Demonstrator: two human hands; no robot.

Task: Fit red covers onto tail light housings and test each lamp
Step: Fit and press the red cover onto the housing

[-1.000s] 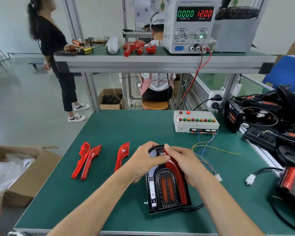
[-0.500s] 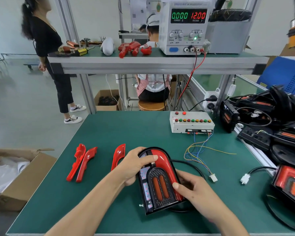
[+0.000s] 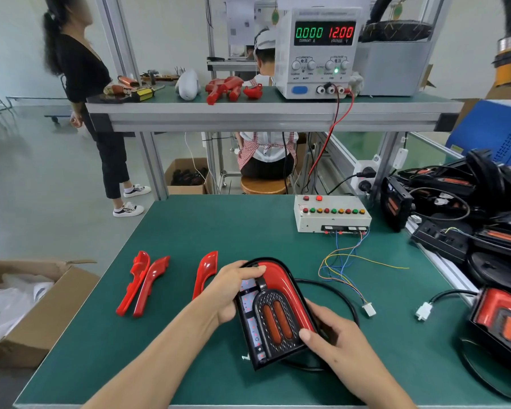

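Head: both hands (image 3: pixel 233 290) around housing (image 3: pixel 273 323).

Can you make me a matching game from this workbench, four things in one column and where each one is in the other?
Things:
1. tail light housing
2. power supply
3. switch box
4. cardboard box

Places:
A. on the upper shelf
B. beside the table's left edge
C. held between both hands
D. at the back of the green table, wires trailing out

Pairs: 1-C, 2-A, 3-D, 4-B
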